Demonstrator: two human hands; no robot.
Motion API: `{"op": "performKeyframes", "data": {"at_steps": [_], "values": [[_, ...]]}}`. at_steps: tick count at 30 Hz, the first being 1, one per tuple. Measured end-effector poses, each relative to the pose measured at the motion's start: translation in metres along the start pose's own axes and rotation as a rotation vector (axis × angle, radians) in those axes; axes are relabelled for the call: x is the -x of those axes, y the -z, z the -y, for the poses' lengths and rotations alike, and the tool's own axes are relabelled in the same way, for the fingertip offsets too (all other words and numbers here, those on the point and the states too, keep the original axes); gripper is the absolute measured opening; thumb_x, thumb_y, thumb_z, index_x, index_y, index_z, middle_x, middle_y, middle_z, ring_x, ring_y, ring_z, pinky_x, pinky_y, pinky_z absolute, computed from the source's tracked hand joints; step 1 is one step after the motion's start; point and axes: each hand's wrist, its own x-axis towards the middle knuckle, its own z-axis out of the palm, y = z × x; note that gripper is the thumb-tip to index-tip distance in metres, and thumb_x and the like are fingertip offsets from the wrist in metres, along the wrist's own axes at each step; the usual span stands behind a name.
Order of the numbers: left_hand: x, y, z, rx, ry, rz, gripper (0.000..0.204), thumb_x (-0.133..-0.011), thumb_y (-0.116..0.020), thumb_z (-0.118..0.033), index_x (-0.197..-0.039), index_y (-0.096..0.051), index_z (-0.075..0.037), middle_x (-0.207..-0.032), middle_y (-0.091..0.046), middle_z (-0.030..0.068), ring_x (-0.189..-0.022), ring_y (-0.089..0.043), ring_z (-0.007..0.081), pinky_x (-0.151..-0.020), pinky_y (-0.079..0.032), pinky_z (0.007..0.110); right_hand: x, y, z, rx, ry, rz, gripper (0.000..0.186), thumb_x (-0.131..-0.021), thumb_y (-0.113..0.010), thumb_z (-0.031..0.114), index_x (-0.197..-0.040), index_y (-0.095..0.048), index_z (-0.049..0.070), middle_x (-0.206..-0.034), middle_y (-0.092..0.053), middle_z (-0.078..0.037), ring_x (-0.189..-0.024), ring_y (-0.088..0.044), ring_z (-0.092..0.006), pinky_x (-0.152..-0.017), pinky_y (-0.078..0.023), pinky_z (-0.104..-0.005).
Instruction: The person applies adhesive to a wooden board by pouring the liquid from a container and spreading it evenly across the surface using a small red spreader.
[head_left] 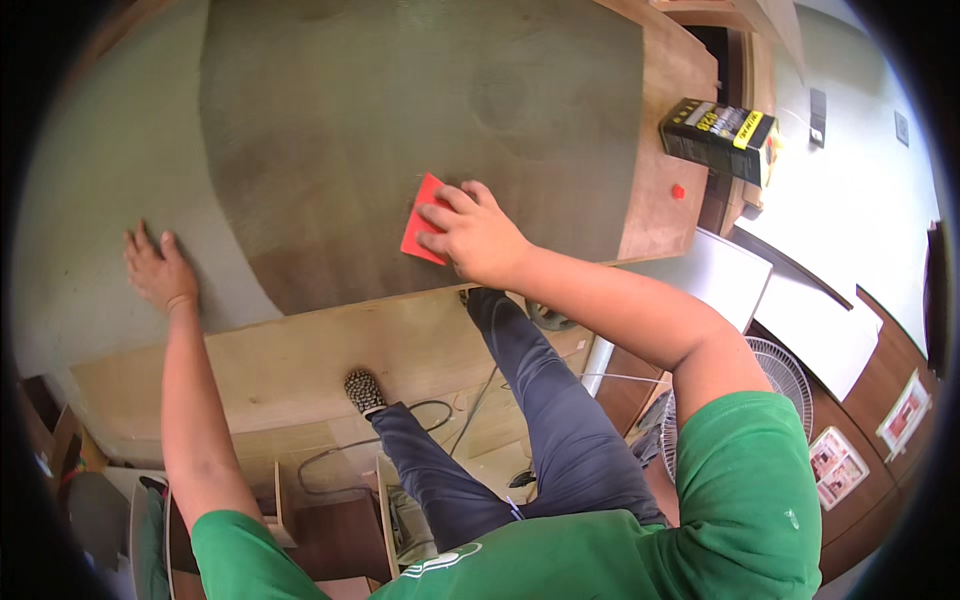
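The board [420,100] bears a black can [718,138], contents hidden.

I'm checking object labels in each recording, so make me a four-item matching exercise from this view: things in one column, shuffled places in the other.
Things
1. flat red hand tool
2. bare left hand
3. black box-shaped can with yellow markings
4. round pale fan with wire guard

Places
A. partly hidden behind the right arm
B. at the right edge of the wooden work surface
C. under the fingers of the right hand
D. palm down at the surface's pale left part

Pairs: 1-C, 2-D, 3-B, 4-A
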Motion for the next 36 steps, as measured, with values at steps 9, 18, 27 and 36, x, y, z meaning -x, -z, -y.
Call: {"op": "performKeyframes", "data": {"at_steps": [9, 18, 27, 36], "values": [[-0.008, -0.017, 0.039, -0.001, -0.116, 0.023, 0.057, -0.104, -0.042, -0.048, -0.151, -0.045, -0.017, -0.161, -0.034, 0.0125, -0.147, -0.031, 0.0340, -0.120, -0.022, 0.049, 0.196, 0.030, -0.088, 0.052, -0.441, 0.332, 0.029, -0.079, -0.063, 0.015, -0.105, -0.076, 0.016, -0.113, -0.070, -0.008, -0.120, -0.056, -0.0287, -0.104, -0.037, -0.0499], [-0.035, 0.108, -0.153, 0.630, 0.243, 0.423, 0.058, -0.105, -0.046, -0.043, -0.144, -0.051, -0.001, -0.147, -0.053, 0.0176, -0.138, -0.047, 0.0307, -0.118, -0.031, 0.041, 0.192, 0.040, -0.155, -0.829, -0.913, -0.385, 0.029, -0.092, -0.060, 0.011, -0.119, -0.071, 0.008, -0.111, -0.072, -0.013, -0.105, -0.067, -0.0250, -0.094, -0.051, -0.0349], [0.033, 0.482, -0.518, 2.128, -0.618, 1.402, 0.051, -0.106, -0.043, -0.040, -0.107, -0.069, 0.003, -0.109, -0.070, 0.0222, -0.110, -0.064, 0.0458, -0.107, -0.037, 0.060, 0.163, 0.008, -0.047, -1.063, -0.810, -0.587, 0.026, -0.093, -0.063, 0.011, -0.118, -0.072, 0.009, -0.112, -0.071, -0.012, -0.105, -0.068, -0.0256, -0.093, -0.051, -0.0352], [0.041, 0.441, -0.585, 2.384, -0.697, 1.430, 0.040, -0.095, -0.060, -0.024, -0.129, -0.058, -0.003, -0.131, -0.062, 0.0161, -0.130, -0.052, 0.0317, -0.114, -0.035, 0.049, 0.232, -0.047, -0.048, -1.437, -1.093, -0.691, 0.027, -0.096, -0.061, 0.012, -0.121, -0.070, 0.006, -0.112, -0.074, -0.011, -0.103, -0.068, -0.0194, -0.093, -0.051, -0.0320]]}}
